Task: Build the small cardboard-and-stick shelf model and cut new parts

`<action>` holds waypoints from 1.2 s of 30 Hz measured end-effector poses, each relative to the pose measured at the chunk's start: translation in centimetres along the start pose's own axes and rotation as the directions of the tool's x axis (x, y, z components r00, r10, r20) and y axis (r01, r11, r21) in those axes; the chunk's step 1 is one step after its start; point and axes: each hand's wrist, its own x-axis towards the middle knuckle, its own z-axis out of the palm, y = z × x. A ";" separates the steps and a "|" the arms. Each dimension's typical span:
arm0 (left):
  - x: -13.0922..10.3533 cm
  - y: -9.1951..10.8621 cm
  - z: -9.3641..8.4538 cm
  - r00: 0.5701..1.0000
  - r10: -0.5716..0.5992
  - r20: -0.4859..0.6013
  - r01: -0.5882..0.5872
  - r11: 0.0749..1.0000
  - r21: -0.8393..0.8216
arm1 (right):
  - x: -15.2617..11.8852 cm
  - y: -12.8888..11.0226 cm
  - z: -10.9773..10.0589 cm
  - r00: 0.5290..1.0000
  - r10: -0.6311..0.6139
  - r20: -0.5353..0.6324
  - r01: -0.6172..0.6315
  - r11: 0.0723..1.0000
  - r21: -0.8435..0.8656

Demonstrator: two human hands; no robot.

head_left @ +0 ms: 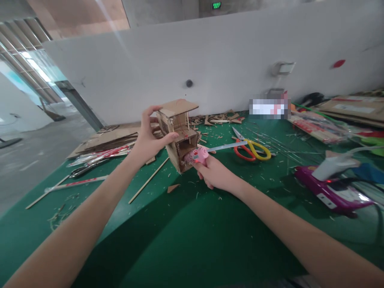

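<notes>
A small cardboard box structure (pixel 178 108) with an open compartment is tilted above the green table. My left hand (pixel 150 138) grips its left side, with the thumb on the front and the fingers behind. In my right hand (pixel 214 172) is a pink glue gun (pixel 198 155), its front end inside the lower compartment, where the nozzle tip is hidden. A clear glue stick (pixel 226 146) sticks out of the gun's back. Below the box lies a cardboard scrap (pixel 173 188).
On the green table (pixel 186 240), red and yellow scissors (pixel 252 150) lie right of the box. A purple power strip (pixel 333 190) sits farther right. Cardboard sheets (pixel 105 140) and wooden sticks (pixel 148 180) are at left; scraps (pixel 225 118) lie near the wall.
</notes>
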 end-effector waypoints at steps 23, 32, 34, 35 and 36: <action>0.0 0.2 0.1 1.000 -0.016 0.010 0.016 1.000 0.010 | -0.2 -0.6 -0.6 0.994 -0.048 0.100 0.058 0.993 -0.099; 0.0 0.2 0.0 1.000 -0.011 0.014 0.010 1.000 0.023 | -1.6 -1.6 0.2 0.997 -0.081 -0.016 0.076 0.974 -0.214; 0.0 0.0 -0.1 1.000 -0.011 0.018 0.011 1.000 0.026 | -1.7 -1.5 0.1 0.997 -0.076 -0.024 0.070 0.975 -0.212; 0.1 0.0 -0.1 1.000 -0.010 0.018 0.009 1.000 0.027 | -1.7 -1.5 0.0 0.997 -0.073 -0.025 0.066 0.975 -0.210; 0.1 0.0 -0.1 1.000 -0.009 0.018 0.008 1.000 0.029 | -1.7 -1.4 0.0 0.998 -0.065 -0.025 0.059 0.976 -0.208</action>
